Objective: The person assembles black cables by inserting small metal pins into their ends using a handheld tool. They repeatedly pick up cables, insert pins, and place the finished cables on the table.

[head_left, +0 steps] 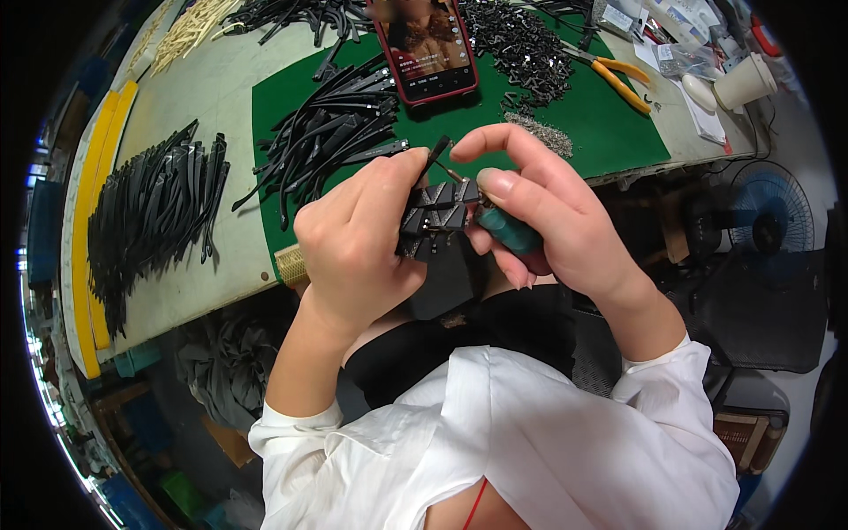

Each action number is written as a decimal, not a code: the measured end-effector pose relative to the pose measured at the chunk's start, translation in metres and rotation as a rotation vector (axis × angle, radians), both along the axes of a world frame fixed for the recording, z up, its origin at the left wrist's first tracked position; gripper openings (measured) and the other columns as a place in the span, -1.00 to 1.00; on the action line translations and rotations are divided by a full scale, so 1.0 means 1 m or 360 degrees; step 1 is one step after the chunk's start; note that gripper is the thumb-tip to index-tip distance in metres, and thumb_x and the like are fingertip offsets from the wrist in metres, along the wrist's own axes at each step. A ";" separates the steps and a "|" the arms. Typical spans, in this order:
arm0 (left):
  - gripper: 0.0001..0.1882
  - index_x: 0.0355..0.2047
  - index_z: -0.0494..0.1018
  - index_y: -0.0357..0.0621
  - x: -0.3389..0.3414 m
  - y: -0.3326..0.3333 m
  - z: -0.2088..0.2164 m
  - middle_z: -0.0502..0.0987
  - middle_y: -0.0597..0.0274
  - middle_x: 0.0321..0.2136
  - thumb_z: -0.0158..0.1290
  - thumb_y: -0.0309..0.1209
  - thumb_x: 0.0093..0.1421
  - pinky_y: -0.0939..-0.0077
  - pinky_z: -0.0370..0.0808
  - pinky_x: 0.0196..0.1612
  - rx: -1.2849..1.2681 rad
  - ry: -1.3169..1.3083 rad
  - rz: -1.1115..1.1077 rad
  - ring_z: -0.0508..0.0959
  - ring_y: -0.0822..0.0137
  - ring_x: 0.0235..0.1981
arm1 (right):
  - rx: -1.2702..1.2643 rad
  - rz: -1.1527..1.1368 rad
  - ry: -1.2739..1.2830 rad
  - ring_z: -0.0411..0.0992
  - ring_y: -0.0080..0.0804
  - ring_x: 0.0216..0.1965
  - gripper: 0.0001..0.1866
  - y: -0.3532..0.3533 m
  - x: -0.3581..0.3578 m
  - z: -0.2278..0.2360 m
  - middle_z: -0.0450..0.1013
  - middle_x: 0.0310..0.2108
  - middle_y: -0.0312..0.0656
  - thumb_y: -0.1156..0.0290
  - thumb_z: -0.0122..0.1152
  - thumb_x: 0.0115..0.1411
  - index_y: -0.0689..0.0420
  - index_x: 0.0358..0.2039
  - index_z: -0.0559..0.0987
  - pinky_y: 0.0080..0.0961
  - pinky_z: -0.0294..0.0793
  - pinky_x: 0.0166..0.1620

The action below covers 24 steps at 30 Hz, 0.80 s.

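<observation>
"Head view, and the left hand [358, 225] is closed round a bunch of black glasses arms [437, 210], near the table edge [212, 287] and above the lap!"

"And the right hand [565, 208]?"

"Loosely curled, forefinger raised and bent, holding a green-handled tool [511, 231] just beside the bunch! Whether its tip touches can't be told from here."

"Further out?"

"Green mat [609, 150] beyond, bearing a loose heap of glasses arms [331, 132], with a red-cased phone [428, 49] beside it and orange-handled pliers [621, 81] to the right!"

"Far left?"

"More black glasses arms in a row [159, 212], next to a yellow strip [84, 230]!"
</observation>
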<state>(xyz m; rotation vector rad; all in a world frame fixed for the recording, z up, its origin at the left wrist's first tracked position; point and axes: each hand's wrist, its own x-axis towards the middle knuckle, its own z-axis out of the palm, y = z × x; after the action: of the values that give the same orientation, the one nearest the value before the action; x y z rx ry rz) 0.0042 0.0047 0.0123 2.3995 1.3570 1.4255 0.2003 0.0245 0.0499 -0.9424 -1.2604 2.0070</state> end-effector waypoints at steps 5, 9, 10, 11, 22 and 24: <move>-0.51 -0.21 0.49 -0.30 -0.008 0.008 -0.008 0.58 0.07 -0.44 0.19 -0.62 -0.28 0.39 0.50 -0.49 0.0117 0.0112 -0.0019 0.60 0.12 -0.50 | 0.0777 -0.0190 -0.0464 0.42 -0.33 -0.66 -0.70 -0.004 -0.011 -0.013 0.45 -0.56 -0.13 0.44 0.01 0.34 0.21 0.04 0.28 -0.42 0.36 -0.56; -0.55 -0.20 0.45 -0.25 -0.009 0.009 -0.010 0.57 0.11 -0.42 0.13 -0.62 -0.22 0.36 0.48 -0.50 -0.0033 0.0337 0.0090 0.59 0.12 -0.50 | 0.1751 -0.0322 -0.1035 0.48 -0.12 -0.57 -0.54 -0.005 -0.018 -0.043 0.50 -0.42 -0.04 0.50 0.06 0.26 0.24 0.14 0.22 -0.31 0.38 -0.48; -0.56 -0.20 0.44 -0.23 -0.008 0.009 -0.008 0.56 0.11 -0.42 0.12 -0.62 -0.20 0.35 0.48 -0.50 -0.0079 0.0405 0.0147 0.59 0.11 -0.49 | 0.1779 -0.0360 -0.1059 0.49 0.08 -0.50 -0.46 -0.005 -0.021 -0.043 0.49 -0.40 0.03 0.47 0.15 0.20 0.22 0.16 0.21 -0.21 0.41 -0.42; -0.57 -0.19 0.43 -0.22 -0.008 0.009 -0.007 0.56 0.12 -0.42 0.11 -0.62 -0.18 0.34 0.48 -0.49 -0.0124 0.0473 0.0205 0.59 0.11 -0.49 | 0.1723 -0.0337 -0.1108 0.49 0.07 -0.50 -0.45 -0.006 -0.021 -0.042 0.49 -0.40 0.02 0.46 0.16 0.19 0.21 0.16 0.21 -0.22 0.42 -0.41; -0.72 -0.23 0.53 -0.12 -0.076 0.090 -0.004 0.52 0.19 -0.29 0.17 -0.56 0.00 0.19 0.51 -0.23 -0.0350 0.0944 0.0432 0.56 -0.01 -0.26 | 0.1424 -0.0341 -0.1269 0.52 0.08 -0.39 -0.47 0.012 0.038 -0.038 0.49 -0.39 0.03 0.38 0.25 0.16 0.17 0.11 0.31 -0.20 0.47 -0.31; -0.72 -0.24 0.53 -0.12 -0.076 0.104 -0.006 0.51 0.16 -0.28 0.16 -0.58 -0.02 0.17 0.50 -0.22 -0.0265 0.1044 0.0296 0.56 -0.02 -0.27 | 0.1360 -0.0336 -0.1305 0.52 0.08 -0.38 -0.49 0.014 0.045 -0.036 0.49 -0.39 0.02 0.38 0.24 0.16 0.17 0.10 0.31 -0.21 0.47 -0.29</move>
<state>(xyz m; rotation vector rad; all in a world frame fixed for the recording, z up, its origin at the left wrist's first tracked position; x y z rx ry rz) -0.0715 0.1089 0.0061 2.7972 1.7639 0.5012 0.2450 0.0390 0.0139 -1.3755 -2.0695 0.7132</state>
